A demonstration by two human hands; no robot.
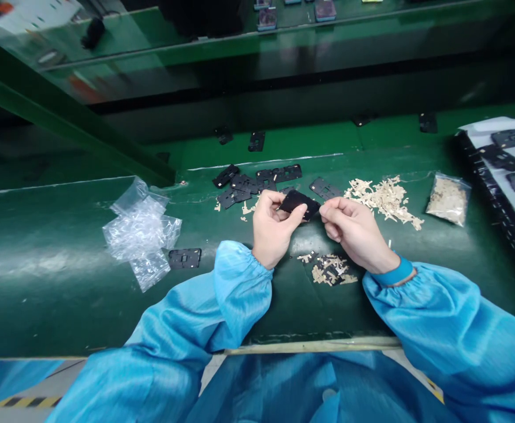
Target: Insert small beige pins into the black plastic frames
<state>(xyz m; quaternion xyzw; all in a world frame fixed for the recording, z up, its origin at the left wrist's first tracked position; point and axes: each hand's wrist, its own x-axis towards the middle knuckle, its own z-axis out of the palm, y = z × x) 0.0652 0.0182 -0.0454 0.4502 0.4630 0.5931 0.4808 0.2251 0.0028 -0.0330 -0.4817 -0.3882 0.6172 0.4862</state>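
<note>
My left hand (273, 226) and my right hand (352, 229) both pinch a small black plate (298, 205) above the green bench (54, 305). Its middle is visible, and my fingers cover its edges. Beyond my left hand lies a heap of similar black perforated plates (248, 183). A loose pile of beige scraps (383, 200) spreads beyond my right hand. Just below my right hand sits a small mix of beige scraps and black bits (329, 269). A single black plate (184, 257) lies left of my left wrist.
A crumpled clear plastic bag (140, 235) lies on the bench at left. A sealed bag of beige scraps (448, 198) stands at right, beside a black-edged tray (500, 176) holding black plates. A green shelf (257, 53) runs overhead, with small items along it.
</note>
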